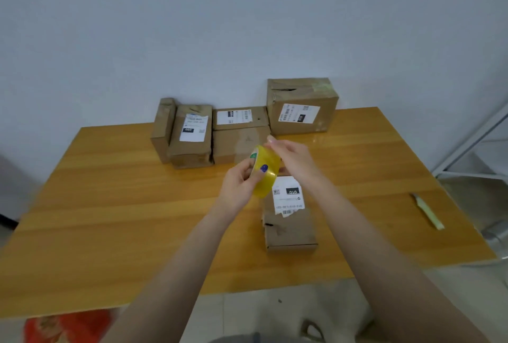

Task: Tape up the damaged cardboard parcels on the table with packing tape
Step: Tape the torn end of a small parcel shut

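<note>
At the back left of the wooden surface stand a narrow parcel, a labelled parcel touching it and a flat parcel just beside that. Nearer the middle, the left grip is curled round a yellow roll of packing tape, thumb across its band, while the right grip meets the roll's top edge; whether its fingers pinch the tape is too blurred to tell. Under the hands lies a small parcel with a torn label, a large dented parcel stands behind, and a pale green knife lies well apart at the right.
</note>
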`<move>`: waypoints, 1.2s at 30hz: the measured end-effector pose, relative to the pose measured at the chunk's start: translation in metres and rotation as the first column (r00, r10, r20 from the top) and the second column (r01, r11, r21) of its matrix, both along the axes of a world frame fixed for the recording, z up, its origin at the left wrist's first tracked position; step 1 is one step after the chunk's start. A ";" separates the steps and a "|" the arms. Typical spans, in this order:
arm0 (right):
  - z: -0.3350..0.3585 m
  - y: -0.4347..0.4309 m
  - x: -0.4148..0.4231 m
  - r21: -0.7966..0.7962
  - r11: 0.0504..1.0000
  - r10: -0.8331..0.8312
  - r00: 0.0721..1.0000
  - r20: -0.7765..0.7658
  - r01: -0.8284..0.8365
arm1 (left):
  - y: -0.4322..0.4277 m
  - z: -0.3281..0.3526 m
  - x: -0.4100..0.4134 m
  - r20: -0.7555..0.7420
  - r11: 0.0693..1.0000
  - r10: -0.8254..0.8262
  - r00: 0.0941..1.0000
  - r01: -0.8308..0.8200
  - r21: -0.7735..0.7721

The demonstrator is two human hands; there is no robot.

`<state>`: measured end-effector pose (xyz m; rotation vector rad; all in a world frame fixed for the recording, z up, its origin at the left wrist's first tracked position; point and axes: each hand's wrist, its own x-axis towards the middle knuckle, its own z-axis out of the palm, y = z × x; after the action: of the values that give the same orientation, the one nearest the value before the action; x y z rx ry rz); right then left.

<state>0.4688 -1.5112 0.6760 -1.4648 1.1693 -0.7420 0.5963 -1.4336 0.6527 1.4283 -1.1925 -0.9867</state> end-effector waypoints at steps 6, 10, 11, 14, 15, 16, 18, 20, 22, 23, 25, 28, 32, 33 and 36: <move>-0.004 0.014 0.020 -0.084 0.996 0.001 0.999 -0.037 -0.004 | 0.017 -0.015 0.022 0.287 0.989 0.107 0.952 -0.072 -0.129; -0.004 0.014 0.021 -0.107 0.994 -0.034 0.994 -0.106 0.023 | 0.025 -0.022 0.024 0.358 0.981 0.138 0.923 -0.079 -0.174; -0.006 0.013 0.021 -0.099 0.995 -0.034 0.993 -0.116 0.022 | 0.026 -0.024 0.024 0.379 0.980 0.140 0.915 -0.074 -0.184; -0.009 0.010 0.018 -0.067 0.998 -0.008 0.987 -0.159 -0.002 | 0.028 -0.025 0.023 0.415 0.973 0.162 0.895 -0.075 -0.218; -0.010 0.008 0.018 -0.061 0.998 -0.004 0.985 -0.171 -0.006 | 0.028 -0.025 0.023 0.420 0.972 0.168 0.892 -0.078 -0.222; -0.009 0.008 0.018 -0.058 0.998 -0.004 0.983 -0.182 -0.007 | 0.027 -0.027 0.024 0.432 0.972 0.171 0.886 -0.079 -0.223; -0.010 0.008 0.020 -0.042 0.999 -0.008 0.981 -0.193 -0.001 | 0.025 -0.031 0.025 0.462 0.974 0.169 0.871 -0.074 -0.216; -0.012 0.009 0.021 -0.030 1.000 -0.003 0.977 -0.211 -0.004 | 0.026 -0.035 0.025 0.468 0.976 0.168 0.868 -0.078 -0.204; -0.015 0.011 0.021 -0.024 1.000 -0.018 0.972 -0.233 0.013 | 0.026 -0.039 0.024 0.456 0.976 0.166 0.875 -0.082 -0.200; -0.016 0.012 0.020 -0.012 0.999 -0.037 0.973 -0.229 0.035 | 0.026 -0.040 0.023 0.453 0.977 0.163 0.877 -0.081 -0.196; -0.015 0.010 0.018 0.045 0.995 -0.081 0.976 -0.201 0.092 | 0.024 -0.042 0.021 0.448 0.978 0.164 0.879 -0.086 -0.190; -0.012 0.005 0.015 0.186 0.974 -0.093 0.974 -0.205 0.132 | 0.023 -0.040 0.017 0.469 0.976 0.169 0.867 -0.078 -0.205; -0.002 -0.001 0.010 0.299 0.947 -0.056 0.977 -0.205 0.117 | 0.021 -0.037 0.014 0.492 0.976 0.159 0.856 -0.061 -0.209; 0.001 -0.002 0.009 0.323 0.940 -0.048 0.979 -0.198 0.111 | 0.020 -0.036 0.013 0.492 0.977 0.154 0.857 -0.057 -0.208; 0.008 -0.003 0.006 0.364 0.928 -0.016 0.982 -0.186 0.084 | 0.019 -0.034 0.011 0.482 0.979 0.139 0.865 -0.048 -0.197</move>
<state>0.4752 -1.5146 0.6841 -1.2023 1.4044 -0.3970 0.6071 -1.4150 0.6186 1.6271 -1.5197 -0.4331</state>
